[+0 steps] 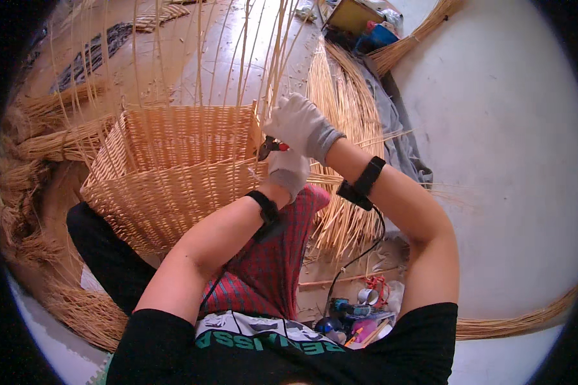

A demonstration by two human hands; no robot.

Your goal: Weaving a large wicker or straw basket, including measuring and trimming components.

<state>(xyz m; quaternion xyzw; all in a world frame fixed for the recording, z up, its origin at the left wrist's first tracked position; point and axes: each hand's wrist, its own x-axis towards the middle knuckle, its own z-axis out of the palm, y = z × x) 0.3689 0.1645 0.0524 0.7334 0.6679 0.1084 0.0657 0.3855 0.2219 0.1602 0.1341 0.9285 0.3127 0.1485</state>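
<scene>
Wicker basket [167, 196], tan, open-topped

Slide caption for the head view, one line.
Gloved left hand and right hand, a dark tool between them, beside a wicker basket with tall stakes.

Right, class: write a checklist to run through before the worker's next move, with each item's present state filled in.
1. Both hands gloved: ok, left hand and right hand are covered.
2. Tool near the basket's right side: ok.
3. Firm grip on the tool: cannot tell, the hands hide its handles.
4. Rods standing up from the basket: ok.
5. Small things at the person's right tidy: not ok, they lie jumbled.
</scene>
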